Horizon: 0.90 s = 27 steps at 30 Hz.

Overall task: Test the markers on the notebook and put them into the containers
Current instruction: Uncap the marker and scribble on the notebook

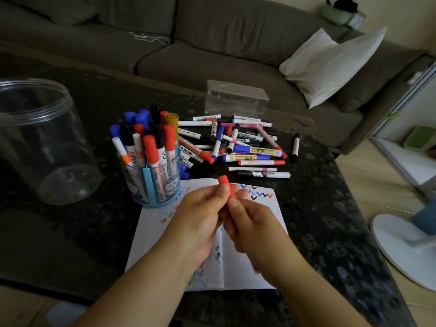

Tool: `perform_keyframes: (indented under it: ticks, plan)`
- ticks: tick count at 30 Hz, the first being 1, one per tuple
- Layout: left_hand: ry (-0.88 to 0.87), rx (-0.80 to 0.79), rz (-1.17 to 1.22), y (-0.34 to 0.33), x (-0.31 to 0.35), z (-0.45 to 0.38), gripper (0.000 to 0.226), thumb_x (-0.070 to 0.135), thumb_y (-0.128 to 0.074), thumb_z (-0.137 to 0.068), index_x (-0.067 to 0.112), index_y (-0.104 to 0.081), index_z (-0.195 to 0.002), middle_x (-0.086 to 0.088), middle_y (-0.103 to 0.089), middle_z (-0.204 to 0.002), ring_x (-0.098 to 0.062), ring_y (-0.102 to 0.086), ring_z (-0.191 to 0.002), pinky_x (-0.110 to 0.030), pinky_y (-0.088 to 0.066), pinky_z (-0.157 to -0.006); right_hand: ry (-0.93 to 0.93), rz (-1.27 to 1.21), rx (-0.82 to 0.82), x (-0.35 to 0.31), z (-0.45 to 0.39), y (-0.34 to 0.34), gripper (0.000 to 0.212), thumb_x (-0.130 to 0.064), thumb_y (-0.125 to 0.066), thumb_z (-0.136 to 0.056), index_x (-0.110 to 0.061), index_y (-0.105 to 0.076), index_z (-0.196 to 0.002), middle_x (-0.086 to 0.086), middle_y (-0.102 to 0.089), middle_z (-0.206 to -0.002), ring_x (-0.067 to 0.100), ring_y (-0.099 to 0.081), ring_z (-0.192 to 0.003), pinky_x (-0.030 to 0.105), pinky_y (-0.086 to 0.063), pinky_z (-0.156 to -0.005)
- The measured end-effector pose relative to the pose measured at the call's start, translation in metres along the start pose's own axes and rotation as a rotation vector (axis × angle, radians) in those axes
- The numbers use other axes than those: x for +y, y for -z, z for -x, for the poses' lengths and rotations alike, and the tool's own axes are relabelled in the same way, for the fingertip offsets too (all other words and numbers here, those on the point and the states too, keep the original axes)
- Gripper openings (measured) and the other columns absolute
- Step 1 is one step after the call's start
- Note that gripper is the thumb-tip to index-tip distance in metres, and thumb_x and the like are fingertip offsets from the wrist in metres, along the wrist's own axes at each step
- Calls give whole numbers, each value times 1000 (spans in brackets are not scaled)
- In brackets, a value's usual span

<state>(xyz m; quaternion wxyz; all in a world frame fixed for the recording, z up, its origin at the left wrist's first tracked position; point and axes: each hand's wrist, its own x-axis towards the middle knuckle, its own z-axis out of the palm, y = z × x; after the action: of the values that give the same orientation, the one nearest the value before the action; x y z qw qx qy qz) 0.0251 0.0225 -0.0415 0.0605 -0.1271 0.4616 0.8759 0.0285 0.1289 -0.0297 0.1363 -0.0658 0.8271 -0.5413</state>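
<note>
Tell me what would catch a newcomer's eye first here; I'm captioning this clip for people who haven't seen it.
First, the two hands at centre: the left hand and right hand hold a red marker above the open notebook, whose pages carry coloured zigzags. Next, the blue holder crammed with upright markers just left of the notebook, and the loose pile of markers behind it. A large clear jar stands far left.

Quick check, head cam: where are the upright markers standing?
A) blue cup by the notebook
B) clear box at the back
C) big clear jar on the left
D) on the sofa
A: the upright markers stand in the blue cup at the notebook's far left corner, while the big jar and clear box hold none.
</note>
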Motion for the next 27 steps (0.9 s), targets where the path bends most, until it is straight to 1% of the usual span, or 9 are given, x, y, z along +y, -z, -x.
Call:
perform_keyframes:
  ticks: [3, 6, 10, 12, 16, 19, 22, 25, 27]
  plan:
    - [-8, 106, -59, -1, -9, -5, 22, 18, -51, -92, 7, -69, -85, -7, -74, -87, -18, -68, -89, -28, -50, -82, 157, 324, 122, 12, 1, 0, 31, -34, -44, -97, -20, -50, -71, -9, -47, -53, 6, -47, -50, 15, -35, -51]
    - [-37, 159, -43, 3, -5, -11, 14, 20, -56, -88, 9, -66, -89, -4, -74, -87, -17, -66, -100, -33, -43, -97, 145, 424, 79, 21, 5, 1, 27, -34, -45, -97, -23, -51, -72, -7, -50, -57, 6, -47, -53, 18, -36, -55]
    - [-50, 62, -81, 2, -6, -4, 20, 28, -59, -79, 14, -66, -92, -1, -74, -94, -15, -65, -103, -37, -42, -99, -40, 178, -46, 16, 12, 14, 29, -35, -43, -98, -22, -63, -82, -7, -56, -54, 0, -47, -46, 17, -39, -54]
    - [-45, 113, -117, 4, -10, -1, 21, 34, -61, -74, 20, -69, -88, 4, -72, -88, -14, -62, -97, -36, -45, -92, -83, 155, -49, 15, 17, 26, 28, -34, -42, -99, -20, -65, -89, -7, -58, -58, 1, -47, -48, 19, -43, -54]
    - [-114, 202, -212, 9, -10, 4, 20, 33, -66, -76, 19, -70, -91, 2, -68, -85, -13, -58, -85, -28, -45, -81, -144, 5, -10, 15, 26, 50, 22, -23, -41, -101, -16, -62, -106, 5, -68, -86, 9, -57, -60, 27, -55, -68]
    - [-227, 180, -543, 8, -15, 9, 4, 22, -70, -80, 24, -70, -83, 5, -71, -87, -9, -63, -86, -21, -46, -79, -154, -375, 39, 18, 28, 70, 31, -11, -47, -97, -33, -51, -118, 7, -69, -99, 15, -65, -65, 24, -56, -63]
    - [-324, 146, -844, 5, -26, 3, 19, 10, -68, -82, 28, -64, -83, 11, -67, -87, -5, -61, -82, -5, -42, -67, -174, -660, 83, 24, 19, 89, 25, -7, -43, -98, -15, -64, -109, 17, -69, -102, 19, -68, -71, 25, -56, -62]
    - [-470, 86, -1152, -3, -34, -14, 17, 13, -62, -88, 21, -62, -103, 10, -61, -102, -3, -55, -90, -5, -36, -73, -210, -961, 75, 30, 1, 101, 28, -1, -40, -97, -5, -66, -106, 21, -70, -98, 23, -71, -84, 25, -58, -65]
    - [-557, -1, -1313, -9, -38, -27, 28, 14, -54, -92, 14, -56, -120, 3, -56, -116, -10, -50, -105, -8, -30, -82, -163, -891, 48, 38, -12, 101, 28, 7, -42, -93, -7, -64, -105, 18, -70, -93, 20, -69, -82, 24, -57, -67]
